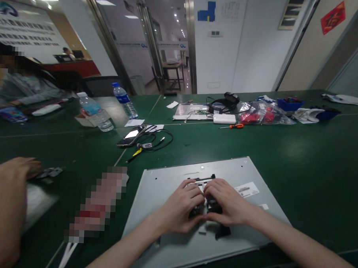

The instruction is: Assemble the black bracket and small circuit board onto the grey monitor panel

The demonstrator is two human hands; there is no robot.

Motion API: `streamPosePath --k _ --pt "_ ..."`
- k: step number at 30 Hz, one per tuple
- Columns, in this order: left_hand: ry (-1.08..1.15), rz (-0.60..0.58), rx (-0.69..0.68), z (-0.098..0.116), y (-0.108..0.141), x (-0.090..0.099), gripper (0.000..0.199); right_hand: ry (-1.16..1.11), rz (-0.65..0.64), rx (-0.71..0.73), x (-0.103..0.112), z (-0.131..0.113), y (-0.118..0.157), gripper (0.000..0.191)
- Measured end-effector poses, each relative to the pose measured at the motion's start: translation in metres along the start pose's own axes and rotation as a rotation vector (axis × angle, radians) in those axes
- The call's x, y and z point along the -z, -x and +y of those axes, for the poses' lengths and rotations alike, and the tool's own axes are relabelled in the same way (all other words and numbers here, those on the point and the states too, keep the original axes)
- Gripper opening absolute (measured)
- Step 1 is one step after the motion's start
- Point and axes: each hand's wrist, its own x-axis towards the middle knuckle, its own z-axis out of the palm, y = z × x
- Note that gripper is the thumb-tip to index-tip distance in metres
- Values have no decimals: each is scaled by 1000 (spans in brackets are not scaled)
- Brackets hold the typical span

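Observation:
A large flat grey metal panel [171,181], with labels and small holes, lies on the table in front of me. At its middle sits a black-and-silver part [214,206], mostly covered by my fingers. My left hand [183,207] is closed around the left side of this part. From the right, my right hand [228,201] grips it too, and the two thumbs nearly meet. I cannot tell whether the part is fixed to the panel. A black strip [208,177] shows just beyond my fingertips, and a small black piece [223,232] lies below my right hand.
Another person's arm [6,205] reaches in at the left, near small metal pieces [51,172]. Beyond the panel are a phone [131,136], a coiled black cable [166,143], water bottles [125,101], an orange-handled screwdriver [234,126] and a clear bag with red items [263,114].

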Motion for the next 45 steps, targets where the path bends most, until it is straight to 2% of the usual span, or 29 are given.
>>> streamPosePath --k 5,11,21,30,45 --pt "-16 1 11 0 1 -2 19 20 24 -6 2 4 0 30" --pt "-16 9 16 -2 2 -2 21 38 -20 23 4 1 0 22" --pt "-27 10 11 -3 4 -4 30 32 -32 63 3 -1 -1 23" --pt "-44 -5 23 -4 4 -4 23 52 14 56 -1 3 0 16" --pt "-34 -11 12 -4 2 -3 23 79 4 47 -3 5 0 14"
